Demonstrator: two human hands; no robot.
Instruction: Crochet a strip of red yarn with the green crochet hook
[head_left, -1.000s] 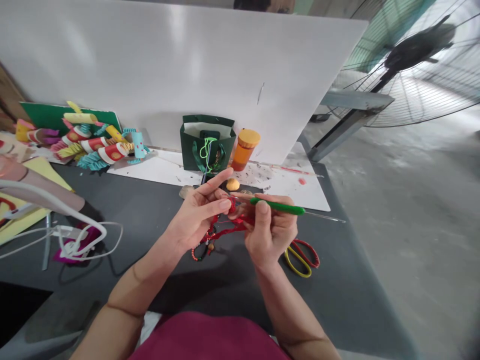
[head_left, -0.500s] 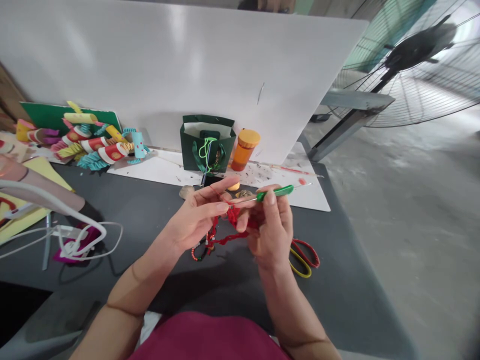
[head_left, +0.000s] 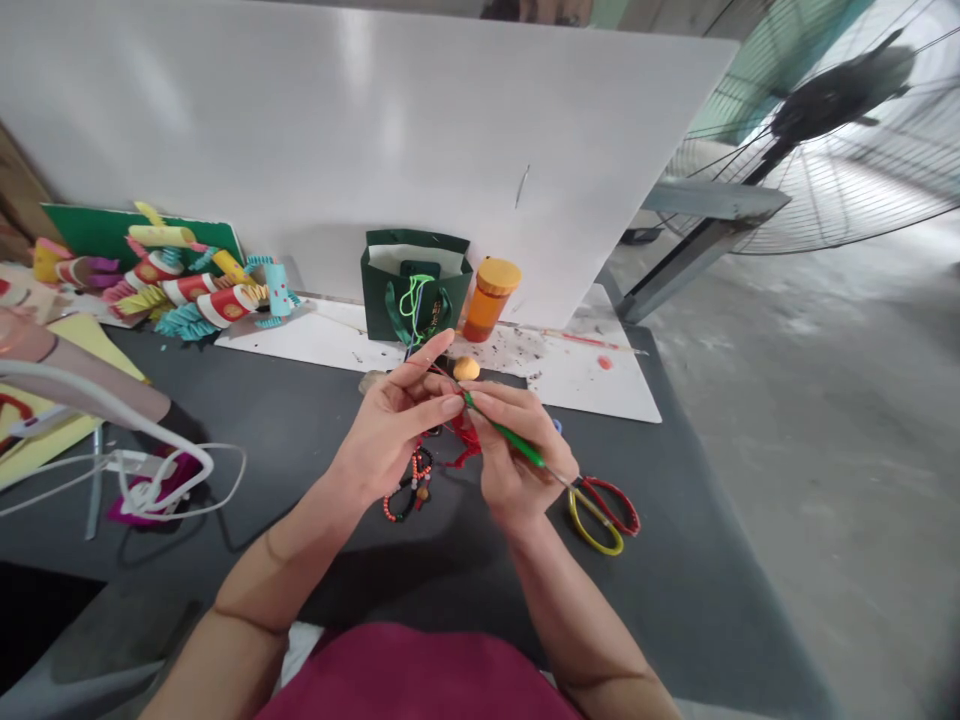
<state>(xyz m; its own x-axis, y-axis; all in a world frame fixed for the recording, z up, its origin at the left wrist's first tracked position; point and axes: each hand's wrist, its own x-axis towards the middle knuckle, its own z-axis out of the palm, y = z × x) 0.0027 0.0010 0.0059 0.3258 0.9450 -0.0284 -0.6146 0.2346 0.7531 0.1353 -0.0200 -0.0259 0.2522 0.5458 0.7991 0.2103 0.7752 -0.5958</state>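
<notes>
My left hand (head_left: 390,425) pinches a small red crochet piece (head_left: 466,434) between thumb and fingers, its index finger raised with a red strand running over it. In my right hand (head_left: 525,455) is a crochet hook (head_left: 516,440) with a green handle, gripped between thumb and fingers. One end of the hook meets the red yarn at the left fingertips, while a metal end sticks out toward the lower right. Both hands nearly touch, and they partly hide the red piece. Under them on the dark table lies a beaded bracelet (head_left: 409,498).
Scissors-like red and yellow loops (head_left: 600,520) lie right of my right hand. Behind stand a dark green paper bag (head_left: 382,300) and an orange jar (head_left: 486,300), before a white board (head_left: 300,130). Paper-cup crafts (head_left: 199,290) and a white cable (head_left: 172,440) are left; a fan (head_left: 832,110) stands right.
My right hand has turned, so the green handle now slants down to the right. Its fingertips have moved left to the left hand's fingertips. The left hand stays nearly in place.
</notes>
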